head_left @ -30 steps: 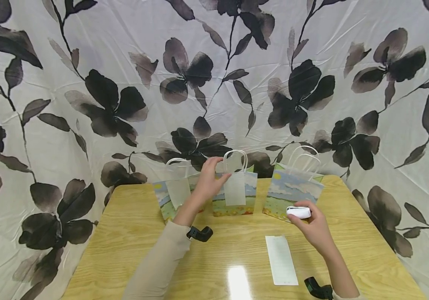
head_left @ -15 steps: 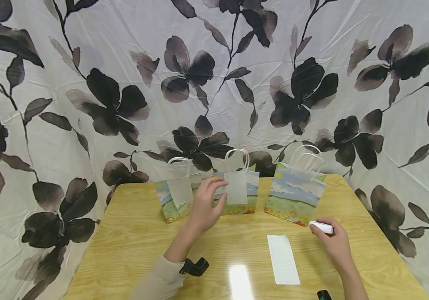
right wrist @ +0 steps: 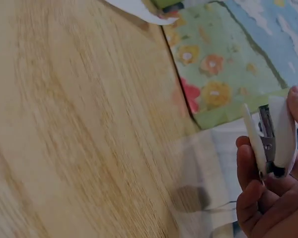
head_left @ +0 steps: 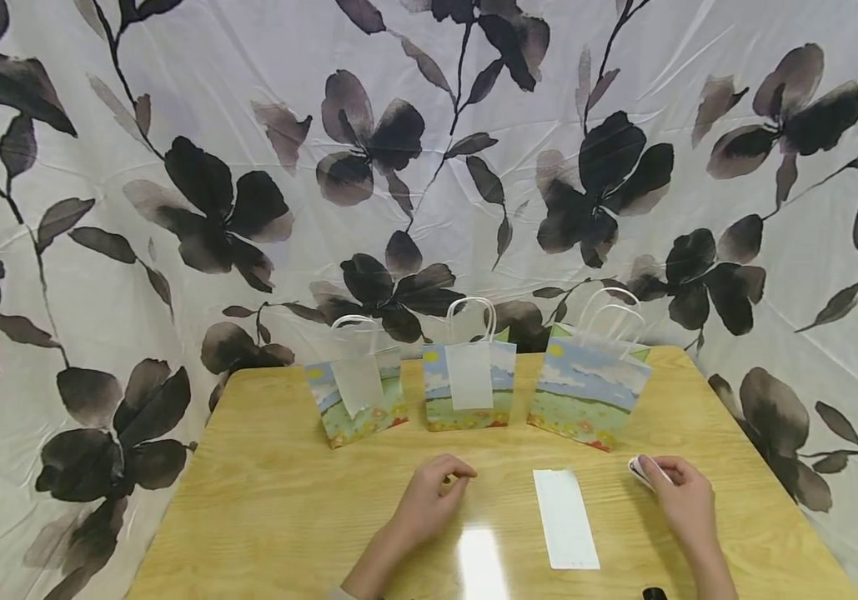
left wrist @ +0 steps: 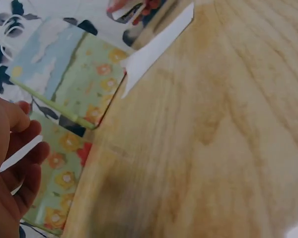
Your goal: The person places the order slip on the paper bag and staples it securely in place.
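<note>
- Step in hand, as judged: the loose slip [head_left: 567, 521] is to be taken up and stapled to the right bag [head_left: 589, 392], whose front bears none. Best practice: lift it by one edge, set it straight against the bag's upper rim, steady both layers, and keep fingertips clear of the stapler's mouth before squeezing.
- Left hand [head_left: 432, 500]: over the table [head_left: 263, 500], left of the loose slip and apart from it; fingers loosely bent, apparently holding nothing. The pale sliver past them in the left wrist view cannot be identified with certainty.
- Right hand [head_left: 687, 500]: thumb and fingers clamped on the white stapler [right wrist: 283, 129], its two arms apart, right of the loose slip.
- For comparison: the left bag [head_left: 368, 421] and middle bag [head_left: 469, 418] each carry a slip on the front.
</note>
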Action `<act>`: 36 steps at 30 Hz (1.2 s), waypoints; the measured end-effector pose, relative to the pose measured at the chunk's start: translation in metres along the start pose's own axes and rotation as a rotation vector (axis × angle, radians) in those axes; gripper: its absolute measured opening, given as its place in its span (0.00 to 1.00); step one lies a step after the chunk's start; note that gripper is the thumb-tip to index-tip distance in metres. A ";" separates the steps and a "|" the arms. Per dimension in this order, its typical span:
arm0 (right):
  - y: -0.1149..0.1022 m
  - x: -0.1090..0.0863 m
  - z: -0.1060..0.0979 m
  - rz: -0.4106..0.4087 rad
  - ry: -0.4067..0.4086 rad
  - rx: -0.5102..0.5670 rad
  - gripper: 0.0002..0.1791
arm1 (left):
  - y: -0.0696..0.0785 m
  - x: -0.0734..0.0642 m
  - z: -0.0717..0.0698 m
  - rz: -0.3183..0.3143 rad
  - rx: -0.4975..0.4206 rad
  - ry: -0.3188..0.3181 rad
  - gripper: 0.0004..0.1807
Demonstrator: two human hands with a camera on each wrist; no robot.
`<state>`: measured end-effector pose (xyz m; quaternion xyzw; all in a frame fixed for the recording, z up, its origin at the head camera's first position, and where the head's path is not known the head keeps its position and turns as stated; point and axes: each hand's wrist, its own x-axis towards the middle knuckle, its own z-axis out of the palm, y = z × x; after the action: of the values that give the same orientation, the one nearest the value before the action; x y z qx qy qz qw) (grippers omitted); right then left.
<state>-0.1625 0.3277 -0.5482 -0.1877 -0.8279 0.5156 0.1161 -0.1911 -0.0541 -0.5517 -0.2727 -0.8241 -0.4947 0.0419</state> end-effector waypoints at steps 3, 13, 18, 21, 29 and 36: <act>0.003 0.004 -0.001 -0.019 -0.014 -0.038 0.29 | -0.002 -0.006 0.001 -0.053 -0.024 -0.046 0.08; 0.014 0.010 -0.007 0.074 -0.202 -0.072 0.34 | -0.009 -0.023 0.009 -0.138 -0.071 -0.149 0.09; 0.014 0.019 -0.007 -0.045 -0.172 -0.139 0.34 | -0.009 -0.019 0.007 -0.130 -0.062 -0.131 0.08; 0.013 0.021 -0.009 -0.124 -0.047 -0.246 0.30 | -0.009 -0.018 0.012 -0.127 -0.084 -0.134 0.09; 0.011 0.022 -0.010 -0.126 0.043 -0.367 0.29 | -0.009 -0.016 0.017 -0.128 -0.073 -0.162 0.10; 0.015 0.028 -0.006 -0.076 0.045 -0.382 0.30 | -0.005 -0.006 0.022 -0.145 0.037 -0.185 0.10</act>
<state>-0.1830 0.3509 -0.5591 -0.1862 -0.9144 0.3402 0.1162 -0.1845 -0.0398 -0.5691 -0.2559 -0.8510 -0.4540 -0.0651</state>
